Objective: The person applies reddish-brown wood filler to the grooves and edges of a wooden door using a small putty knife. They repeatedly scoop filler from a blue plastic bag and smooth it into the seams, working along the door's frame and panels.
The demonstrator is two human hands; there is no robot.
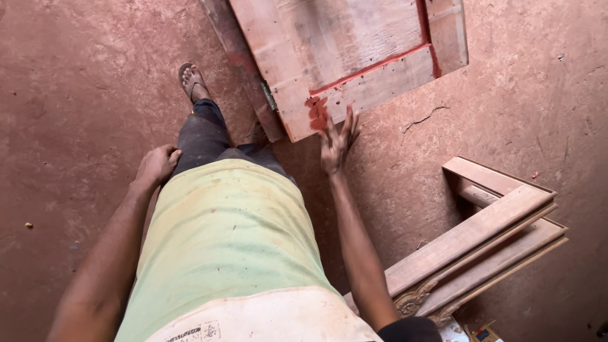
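The wooden panel [354, 50] lies flat on the earth floor [82, 82], running off the top edge of the view, and its near corner points toward you, just ahead of your right hand [335, 142]. A red line follows the inner edge of its frame, and a wet-looking red smear [316, 113] sits at the near corner, so some colouring along that edge looks done; I judge the rest of the board still bare wood, though most of it is out of view. Your right hand is open, fingers spread, holding nothing; it hovers just short of the panel's corner, and whether the fingertips touch the wood I cannot tell, since the hand is a little blurred. Your left hand [157, 166] is curled loosely shut at your thigh, empty as far as shows. No brush, rag or tin appears in either hand, so any further work on the panel would, in my judgement, need a tool not in view here. A dark strip of wood [244, 69] lies along the panel's left edge, touching it. Your left foot in a sandal [192, 81] stands on the floor left of that strip. Well apart, toward the floor's lower right, a stack of carved wooden frames [487, 244] rests untouched, with small scraps [472, 332] at its lower end.
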